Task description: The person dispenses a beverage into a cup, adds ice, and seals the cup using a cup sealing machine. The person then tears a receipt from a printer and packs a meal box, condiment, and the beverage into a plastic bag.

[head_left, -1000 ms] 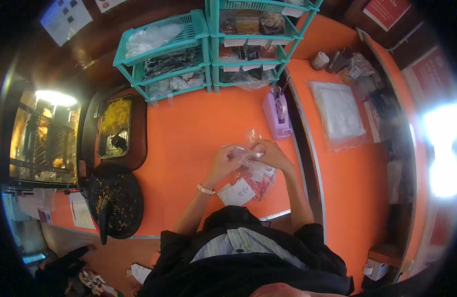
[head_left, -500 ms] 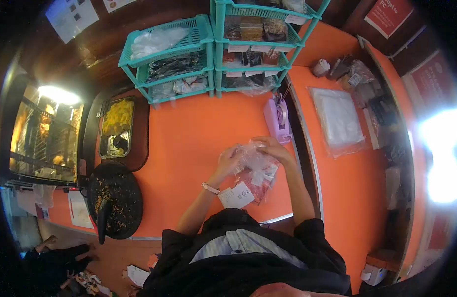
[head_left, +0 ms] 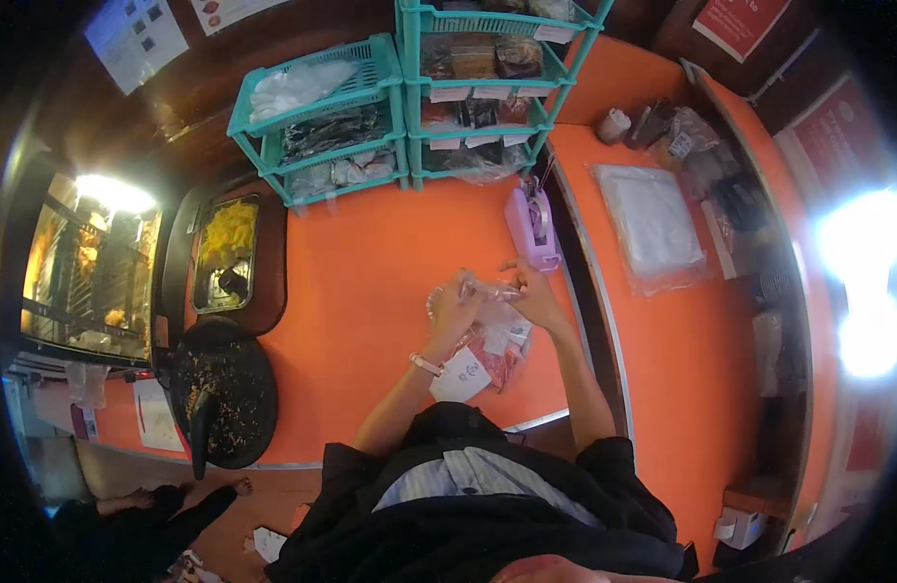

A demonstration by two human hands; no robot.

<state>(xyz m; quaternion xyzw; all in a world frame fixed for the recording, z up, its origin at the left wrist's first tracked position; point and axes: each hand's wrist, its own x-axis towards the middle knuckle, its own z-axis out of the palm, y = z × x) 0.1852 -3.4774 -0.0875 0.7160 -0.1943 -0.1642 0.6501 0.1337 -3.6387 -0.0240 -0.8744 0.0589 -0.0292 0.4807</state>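
Observation:
A clear plastic bag [head_left: 508,335] with reddish packed contents rests on the orange counter in front of my body. My left hand [head_left: 455,309] pinches one side of its gathered top, fingers closed on the film. On the other side, my right hand [head_left: 534,296] grips the same top edge between thumb and fingers. The film looks stretched between both hands. A white paper slip [head_left: 460,376] with handwriting lies by the bag, below my left wrist. Just beyond my right hand stands a purple tape dispenser [head_left: 533,228].
Teal basket racks [head_left: 398,126] with packets stand at the back. To the left are a tray of yellow food [head_left: 228,238], a stone mortar [head_left: 222,394] with pestle, and a lit display case [head_left: 91,267]. A plastic-bag stack [head_left: 650,222] lies right. Another person [head_left: 147,530] is lower left.
Both hands have drawn the bag's top into a narrower, stretched strip. The view has shifted slightly, and the other person at lower left has moved.

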